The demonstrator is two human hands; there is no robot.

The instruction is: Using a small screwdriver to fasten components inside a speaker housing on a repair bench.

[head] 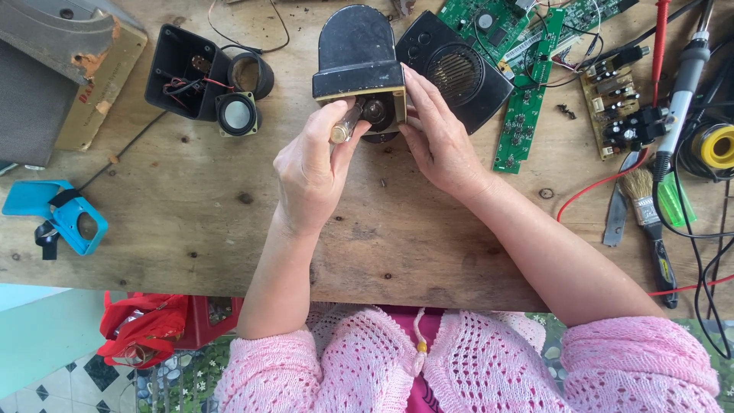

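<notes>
A black speaker housing (358,53) with a tan inner rim stands on the wooden table (191,222), its open side facing me. My right hand (437,134) grips the housing's right side. My left hand (312,172) is closed on a screwdriver with a clear yellowish handle (344,126), whose tip points into the housing's opening. Behind the housing lies a black front panel with a round grille (457,73).
A second open black housing (181,82) with wires and a loose small speaker (237,114) lie at left. Green circuit boards (527,99) are at the upper right. A soldering iron (683,84), brush (646,214), solder reel (719,145) and cables lie far right. Blue part (61,218) at left edge.
</notes>
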